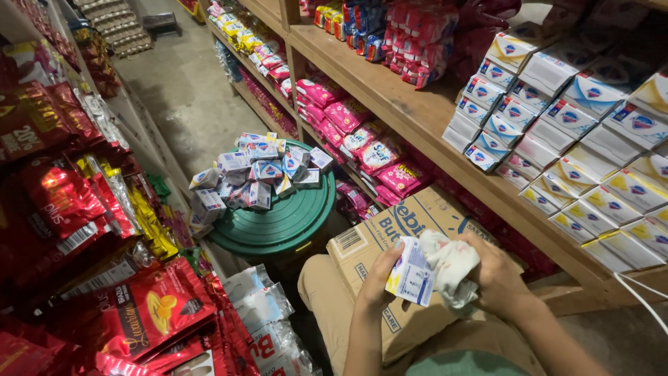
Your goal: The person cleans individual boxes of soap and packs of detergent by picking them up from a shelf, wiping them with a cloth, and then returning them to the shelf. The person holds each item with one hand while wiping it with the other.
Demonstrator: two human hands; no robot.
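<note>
- Nearest the camera, the person's left hand (pixel 379 275) holds a small white and blue soap box (pixel 412 273), fingers curled around its left edge in a closed grip.
- The right hand (pixel 495 275) is just beside it, its grip closed on a crumpled white cloth (pixel 451 264) that presses against the box's right side.
- Both hands hover above an open brown cardboard carton (pixel 390 233) that rests on the person's lap, over tan trousers (pixel 327 292).
- To the left, red snack packets (pixel 139 313) and clear plastic bags (pixel 261 303) hang and pile along a rack.
- A little further on, a round green bin lid (pixel 292 219) carries a loose heap of small white and blue boxes (pixel 257 174).
- To the right, a wooden shelf (pixel 410 111) holds neat stacks of white soap boxes (pixel 584 139) with blue or yellow marks.
- Beneath that shelf sit pink packets (pixel 362 139).
- Farthest away, the grey concrete floor (pixel 181 76) of the aisle runs on between the shelves.
</note>
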